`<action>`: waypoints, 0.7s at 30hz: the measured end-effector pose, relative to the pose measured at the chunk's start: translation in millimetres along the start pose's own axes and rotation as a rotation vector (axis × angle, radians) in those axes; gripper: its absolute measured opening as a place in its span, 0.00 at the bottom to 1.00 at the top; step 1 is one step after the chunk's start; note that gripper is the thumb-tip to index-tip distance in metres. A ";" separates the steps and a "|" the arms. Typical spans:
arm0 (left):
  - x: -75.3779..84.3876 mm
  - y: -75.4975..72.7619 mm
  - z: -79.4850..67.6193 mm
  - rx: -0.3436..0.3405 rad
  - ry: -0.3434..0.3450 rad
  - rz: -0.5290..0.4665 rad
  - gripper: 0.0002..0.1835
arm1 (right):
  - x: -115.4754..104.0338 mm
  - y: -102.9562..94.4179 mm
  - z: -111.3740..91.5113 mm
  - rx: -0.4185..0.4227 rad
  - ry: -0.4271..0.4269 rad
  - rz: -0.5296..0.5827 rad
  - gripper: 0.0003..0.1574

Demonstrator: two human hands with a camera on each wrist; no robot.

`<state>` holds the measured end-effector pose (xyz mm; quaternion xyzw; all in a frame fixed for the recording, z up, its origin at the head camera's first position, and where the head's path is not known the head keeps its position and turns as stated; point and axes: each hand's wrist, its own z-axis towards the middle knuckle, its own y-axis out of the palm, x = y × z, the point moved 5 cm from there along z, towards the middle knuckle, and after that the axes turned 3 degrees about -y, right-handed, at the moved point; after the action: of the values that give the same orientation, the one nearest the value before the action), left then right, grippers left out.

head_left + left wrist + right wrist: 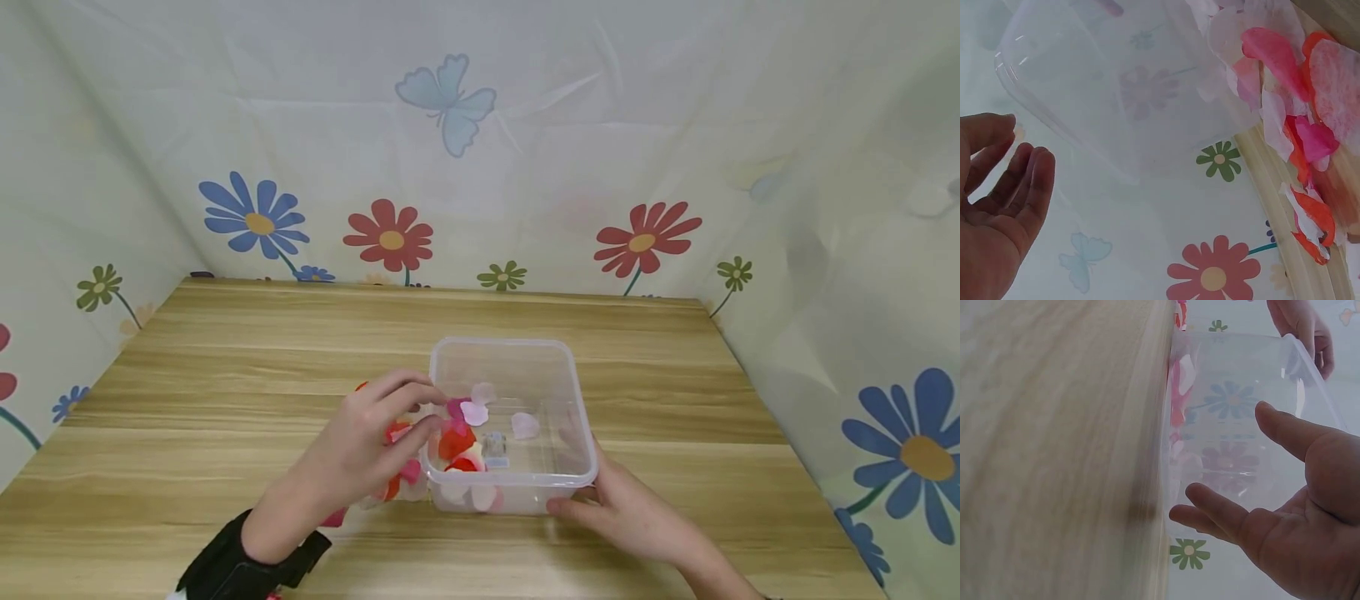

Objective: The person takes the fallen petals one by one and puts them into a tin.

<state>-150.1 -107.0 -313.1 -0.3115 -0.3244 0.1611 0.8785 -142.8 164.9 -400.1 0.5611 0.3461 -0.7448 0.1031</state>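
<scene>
A clear plastic box point(510, 493) stands on the table with petals inside, among them a red artificial petal point(456, 442), a pale petal point(525, 426) and a small clear object point(495, 447) of unclear kind. Over the box's left rim hovers my left hand point(375, 429), its fingers loosely bent; in the left wrist view no object shows between the fingers point(1041, 181). At the near right corner, my right hand point(626, 508) rests against the box, thumb and fingers spread and fairly straight in the right wrist view.
Loose red, pink and white petals point(409, 472) lie left of the box, partly hidden by the left hand. The wood-grain table point(300, 333) is bordered by a flower-printed cloth point(525, 150) at the back and sides. A black strap point(232, 562) circles the left wrist.
</scene>
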 end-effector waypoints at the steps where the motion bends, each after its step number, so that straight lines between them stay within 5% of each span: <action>1: -2.4 -0.8 -1.0 0.003 -0.023 0.008 0.16 | -0.1 0.0 0.0 -0.002 -0.001 0.002 0.53; 12: -37.8 -0.6 -12.4 -0.033 -0.234 0.129 0.14 | 0.5 0.1 0.3 -0.005 0.015 0.008 0.52; 21: -62.5 20.9 -20.5 -0.271 -0.383 0.195 0.15 | -0.3 0.5 0.0 -0.007 -0.007 0.002 0.50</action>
<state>-184.1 -130.7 -368.3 -0.4202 -0.4720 0.2564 0.7314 -142.5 164.5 -400.0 0.5585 0.3478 -0.7454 0.1068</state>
